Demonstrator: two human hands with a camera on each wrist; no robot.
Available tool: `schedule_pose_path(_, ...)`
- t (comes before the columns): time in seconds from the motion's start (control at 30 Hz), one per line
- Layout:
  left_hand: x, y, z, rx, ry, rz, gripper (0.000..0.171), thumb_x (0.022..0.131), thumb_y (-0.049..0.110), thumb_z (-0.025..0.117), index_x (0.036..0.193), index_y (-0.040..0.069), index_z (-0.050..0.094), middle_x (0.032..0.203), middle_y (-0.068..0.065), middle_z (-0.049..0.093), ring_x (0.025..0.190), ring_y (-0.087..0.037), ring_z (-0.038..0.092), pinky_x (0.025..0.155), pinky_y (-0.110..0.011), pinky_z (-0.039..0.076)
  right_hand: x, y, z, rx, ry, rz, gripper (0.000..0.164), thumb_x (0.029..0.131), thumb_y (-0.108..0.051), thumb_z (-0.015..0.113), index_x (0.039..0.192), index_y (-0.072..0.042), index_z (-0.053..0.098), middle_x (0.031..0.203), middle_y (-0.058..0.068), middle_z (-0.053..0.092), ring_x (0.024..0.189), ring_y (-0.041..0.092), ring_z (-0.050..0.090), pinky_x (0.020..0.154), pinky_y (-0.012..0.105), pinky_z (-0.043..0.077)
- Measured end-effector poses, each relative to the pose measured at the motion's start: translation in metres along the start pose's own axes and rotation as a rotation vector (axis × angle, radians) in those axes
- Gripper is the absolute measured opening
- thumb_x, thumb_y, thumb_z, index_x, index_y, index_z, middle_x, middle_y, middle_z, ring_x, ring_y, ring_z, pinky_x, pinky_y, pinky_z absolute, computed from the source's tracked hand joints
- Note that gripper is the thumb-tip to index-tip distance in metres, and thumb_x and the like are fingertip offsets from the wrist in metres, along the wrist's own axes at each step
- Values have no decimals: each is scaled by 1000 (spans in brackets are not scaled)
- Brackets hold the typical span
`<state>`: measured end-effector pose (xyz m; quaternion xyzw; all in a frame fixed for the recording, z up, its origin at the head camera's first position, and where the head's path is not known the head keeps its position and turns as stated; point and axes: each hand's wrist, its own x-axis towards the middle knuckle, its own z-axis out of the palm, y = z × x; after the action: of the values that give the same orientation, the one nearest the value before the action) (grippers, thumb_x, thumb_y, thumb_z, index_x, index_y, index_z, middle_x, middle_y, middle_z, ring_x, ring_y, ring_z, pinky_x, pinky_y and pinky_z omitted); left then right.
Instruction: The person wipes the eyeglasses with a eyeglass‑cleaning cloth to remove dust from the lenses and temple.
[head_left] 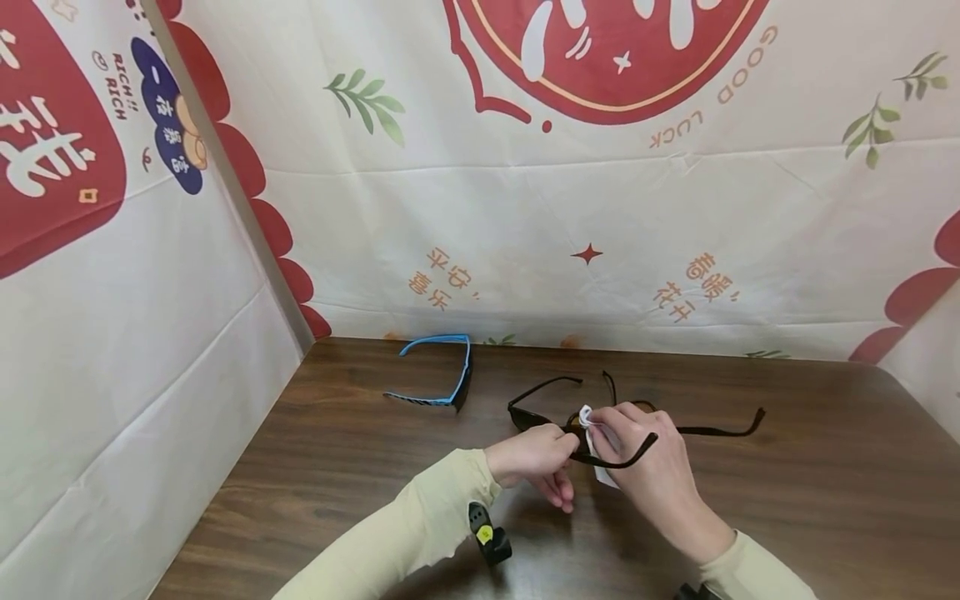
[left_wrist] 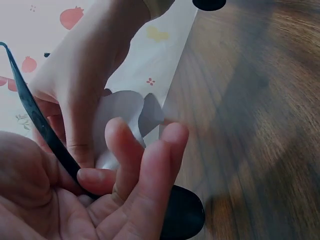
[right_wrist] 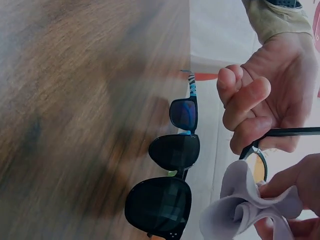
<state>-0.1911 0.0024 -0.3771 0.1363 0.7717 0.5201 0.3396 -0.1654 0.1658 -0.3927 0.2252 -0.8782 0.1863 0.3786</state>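
My left hand [head_left: 534, 457] pinches a pair of black-framed glasses [right_wrist: 295, 132] near the hinge, its other fingers loosely bent. One temple [head_left: 630, 458] of these glasses slants up across the front of my right hand [head_left: 651, 457]. My right hand pinches a pale, crumpled cloth [right_wrist: 235, 207] against the rim; the cloth folds over part of the lens area and hides it. Behind the hands, black sunglasses [head_left: 528, 419] stand on the table, partly covered by the fingers. Their dark lenses [right_wrist: 157, 207] show in the right wrist view.
Blue-and-black sunglasses [head_left: 462, 383] with opened temples lie at the back left of the brown wooden table [head_left: 315, 467]. Another black temple [head_left: 723, 431] sticks out right of my right hand. Printed white cloth hangings [head_left: 525, 233] rise behind the table and on its left.
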Motion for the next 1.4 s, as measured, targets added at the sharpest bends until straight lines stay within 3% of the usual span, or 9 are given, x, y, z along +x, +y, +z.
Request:
schedule_pose_path(0.17,0,-3,-1,-19,8,-7,36,99,14,34,66,7,46,55,-10,58,53,-25,65,53,-35,55,5,0,1,88,-47,-103,16,71,-2,76,84,-12,72,79,-3,67,64,13,63,62,39,46)
schedule_pose_path(0.37,-1,-4,-7,-17,8,5,37,101,16,35,67,7,46,55,-10,58,55,-26,66,55,-37,55,11,3,-3,204,-178,-204,21,69,-7,83,82,-18,70,75,-12,62,63,5,57,61,36,48)
schedule_pose_path(0.43,-2,-3,-9,-5,6,8,36,100,15,35,66,7,46,55,-10,58,54,-25,66,54,-36,55,12,4,-6,195,-236,-198,23,67,-9,85,81,-19,70,74,-14,60,61,3,55,60,34,47)
schedule_pose_path(0.57,-2,-3,-10,17,16,10,30,97,12,37,70,7,48,55,-10,59,52,-22,64,54,-35,55,13,4,-13,59,-317,-135,23,65,-8,85,74,-21,68,72,-13,58,63,8,56,58,33,43)
schedule_pose_path(0.73,0,-4,-9,55,19,14,29,97,12,37,71,8,48,54,-8,58,49,-17,62,52,-33,54,7,0,-10,-83,-240,-63,20,66,-5,76,71,-16,61,65,-7,53,57,15,55,55,37,39)
schedule_pose_path(0.93,0,-5,-6,63,29,17,30,96,12,37,67,8,46,52,-8,56,48,-19,62,51,-33,54,4,-2,1,-46,-90,-55,12,70,-3,70,77,-10,63,69,-1,57,54,17,57,55,40,41)
schedule_pose_path(1.2,1,-8,-6,18,38,20,33,98,13,36,66,7,44,53,-8,56,48,-17,61,50,-33,54,4,0,9,84,-107,-125,20,73,-1,73,85,-14,65,77,-6,62,64,8,58,64,39,42)
schedule_pose_path(1.4,2,-10,-9,-6,74,56,35,98,15,37,65,7,45,53,-9,56,51,-22,64,53,-37,55,1,1,10,146,-112,-168,35,62,1,79,90,-17,67,82,-9,64,68,10,60,66,40,41)
